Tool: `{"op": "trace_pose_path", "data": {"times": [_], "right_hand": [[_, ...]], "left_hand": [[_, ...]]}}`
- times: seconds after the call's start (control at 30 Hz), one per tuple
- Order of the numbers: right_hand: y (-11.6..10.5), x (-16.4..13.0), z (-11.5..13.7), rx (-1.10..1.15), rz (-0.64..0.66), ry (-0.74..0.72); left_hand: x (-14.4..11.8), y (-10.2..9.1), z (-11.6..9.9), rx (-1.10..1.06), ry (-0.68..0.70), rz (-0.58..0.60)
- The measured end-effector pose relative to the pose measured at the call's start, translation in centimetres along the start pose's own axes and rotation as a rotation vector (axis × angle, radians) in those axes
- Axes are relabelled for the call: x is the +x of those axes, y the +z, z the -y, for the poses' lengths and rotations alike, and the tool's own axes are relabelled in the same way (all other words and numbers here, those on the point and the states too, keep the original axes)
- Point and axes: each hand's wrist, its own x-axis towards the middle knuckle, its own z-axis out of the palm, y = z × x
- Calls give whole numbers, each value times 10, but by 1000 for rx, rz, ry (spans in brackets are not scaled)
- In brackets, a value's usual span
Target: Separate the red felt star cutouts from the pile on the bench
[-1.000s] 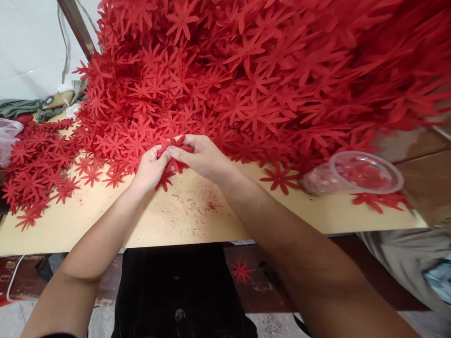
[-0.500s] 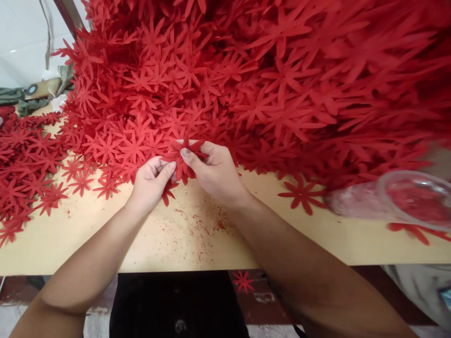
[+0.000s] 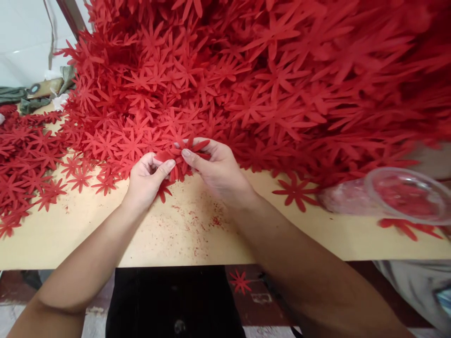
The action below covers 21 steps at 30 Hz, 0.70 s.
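Observation:
Between my hands is a red flower-shaped cutout point(image 3: 179, 152) with long narrow petals, held just over the near edge of the pile. My left hand point(image 3: 146, 178) pinches its left petals between thumb and fingers. My right hand point(image 3: 214, 166) grips the right side, thumb on top and fingers behind. Whether it is one layer or several stacked ones I cannot tell. Behind my hands rises a large heap of the same red cutouts point(image 3: 253, 108). Another cutout point(image 3: 164, 191) lies partly under my left hand.
A smaller pile of cutouts point(image 3: 21, 159) lies at the left. On the right a clear plastic tub point(image 3: 373, 180) lies on its side with red bits inside, near a loose cutout point(image 3: 297, 191). Red crumbs point(image 3: 214, 220) dot the pale table point(image 3: 158, 244). One cutout point(image 3: 240, 281) is below the table edge.
My left hand has shifted slightly left, and a petal now shows raised above its thumb. My right hand keeps its grip. The whole view has moved slightly.

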Motion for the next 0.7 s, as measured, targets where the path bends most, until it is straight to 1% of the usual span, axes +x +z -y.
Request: {"op": "trace_pose_path", "data": {"times": [0.1, 0.2, 0.33, 0.4, 0.47, 0.57, 0.7], "right_hand": [[1, 0, 3, -22, -4, -23], [0, 2, 2, -16, -43, -34], [-4, 7, -1, 0, -107, -35], [-7, 9, -2, -7, -116, -40], [-10, 11, -2, -25, -113, -44], [-12, 12, -1, -51, -124, -38], [-8, 7, 3, -43, -130, 11]], "left_hand": [[0, 0, -1, 1, 14, -18], [2, -1, 1, -12, 17, -23], [5, -4, 3, -66, -6, 28], [5, -5, 2, -94, -24, 60], [5, -5, 2, -101, -41, 64], [5, -5, 2, -115, -71, 38], [1, -2, 3, -151, -119, -38]]}}
